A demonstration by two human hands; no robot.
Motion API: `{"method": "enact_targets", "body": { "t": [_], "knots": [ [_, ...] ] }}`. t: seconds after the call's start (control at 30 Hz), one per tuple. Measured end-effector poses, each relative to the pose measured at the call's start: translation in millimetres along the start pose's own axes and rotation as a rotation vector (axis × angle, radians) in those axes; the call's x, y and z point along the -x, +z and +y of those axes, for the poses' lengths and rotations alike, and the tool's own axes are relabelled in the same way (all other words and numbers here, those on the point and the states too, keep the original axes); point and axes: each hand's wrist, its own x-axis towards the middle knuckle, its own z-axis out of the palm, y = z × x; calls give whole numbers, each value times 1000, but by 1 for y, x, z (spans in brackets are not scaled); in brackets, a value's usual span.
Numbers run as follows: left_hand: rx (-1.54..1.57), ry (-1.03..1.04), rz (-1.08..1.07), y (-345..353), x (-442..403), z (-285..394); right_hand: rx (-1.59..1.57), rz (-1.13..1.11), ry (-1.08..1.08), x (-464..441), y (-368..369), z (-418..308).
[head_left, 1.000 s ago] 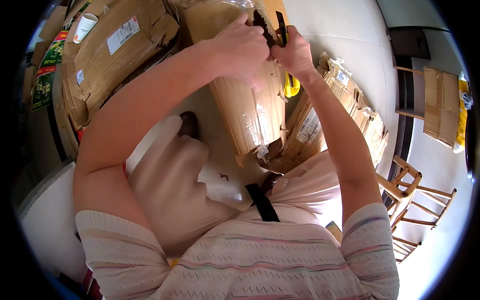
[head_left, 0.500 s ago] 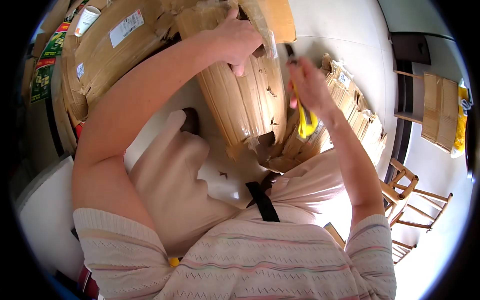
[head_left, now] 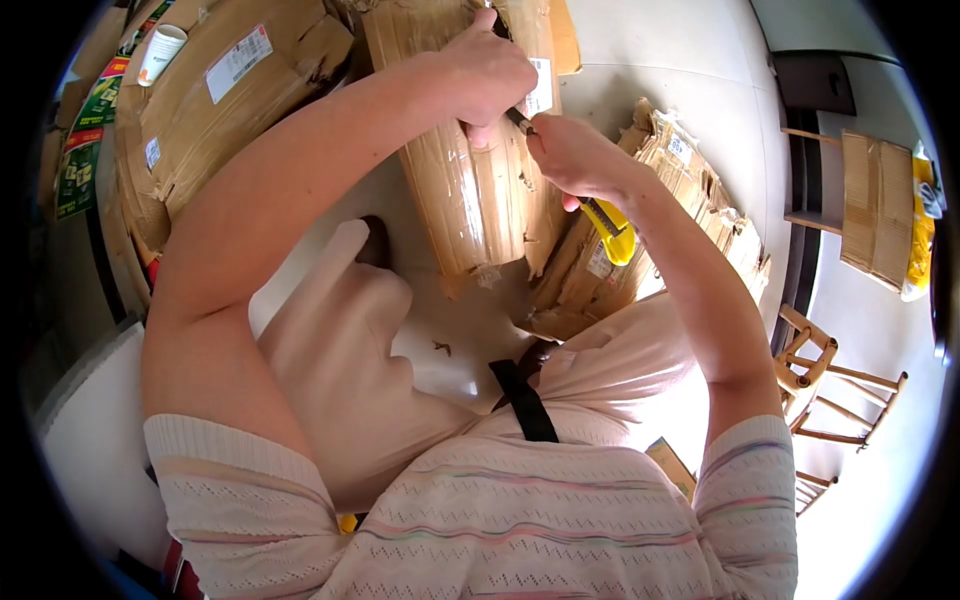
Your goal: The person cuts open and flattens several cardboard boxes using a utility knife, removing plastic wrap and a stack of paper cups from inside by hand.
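Observation:
In the head view, my left hand point(head_left: 487, 72) is closed on the torn upper part of a long, taped cardboard box point(head_left: 490, 215), which tilts between my legs. Some of its fingers are hidden behind the cardboard. My right hand point(head_left: 585, 160) grips a yellow utility knife point(head_left: 617, 240), whose handle sticks out below the palm. The knife's dark tip end points up and left at the box, close beside my left hand. I cannot tell how deep the blade sits in the cardboard. A white label point(head_left: 539, 86) shows on the box near my left hand.
Another battered cardboard box point(head_left: 665, 190) lies to the right. A large carton point(head_left: 190, 120) with a paper cup point(head_left: 162, 53) on it stands at the left. Farther right are a wooden stool point(head_left: 805, 365) and a shelf holding a folded carton point(head_left: 876, 205).
My right hand has moved left with the knife, bringing its tip from open air to the box. The box has shifted slightly under my left hand, and its white label is more visible.

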Motion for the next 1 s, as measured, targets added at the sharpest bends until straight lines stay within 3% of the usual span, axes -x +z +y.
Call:
{"method": "enact_targets", "body": {
  "t": [0.13,0.27,0.37,0.6,0.83,1.0],
  "knots": [
    [-36,43,32,14,-4,-1,-29,56,-43,-3,17,12],
    [-22,65,20,22,-8,-1,230,200,-107,-12,52,33],
    [-24,70,8,20,-8,0,79,117,65,0,68,26],
    [69,136,79,40,-6,-6,-180,157,-30,7,90,41],
    [59,148,78,35,-1,-1,-195,143,-6,10,95,40],
    [3,176,235,32,-5,-5,-157,94,-119,3,62,31]
  ]
}}
